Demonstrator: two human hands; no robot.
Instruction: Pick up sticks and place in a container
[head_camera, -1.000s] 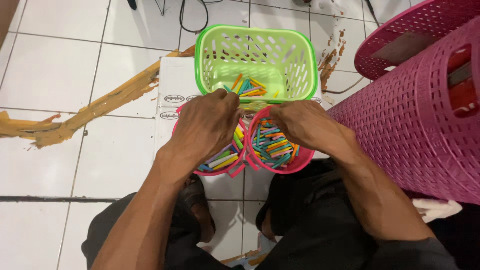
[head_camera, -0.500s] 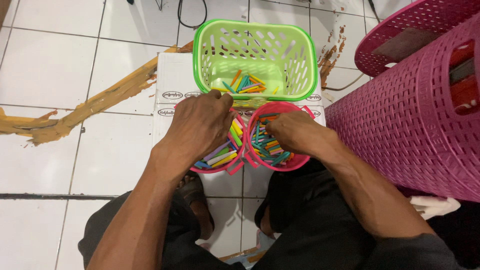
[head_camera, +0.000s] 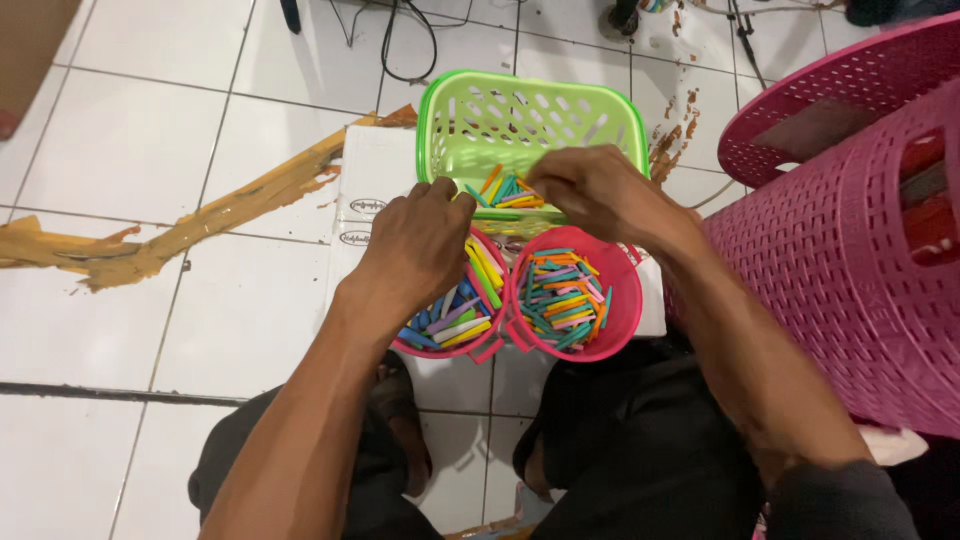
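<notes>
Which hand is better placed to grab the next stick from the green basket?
Likely the right hand: its fingertips already sit on the coloured sticks inside the green basket. The left hand is at the basket's near rim, mostly over the left pink basket.

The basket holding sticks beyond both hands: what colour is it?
Bright green, with pierced walls: the basket shows in the head view.

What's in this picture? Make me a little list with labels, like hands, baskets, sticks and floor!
left hand: over the left pink bowl, fingertips at the green basket's near edge
right hand: over the green basket, pinching coloured sticks
right pink bowl: full of coloured sticks, beside the left one
big pink basket: on the right
floor: white tiles, brown smear
</notes>
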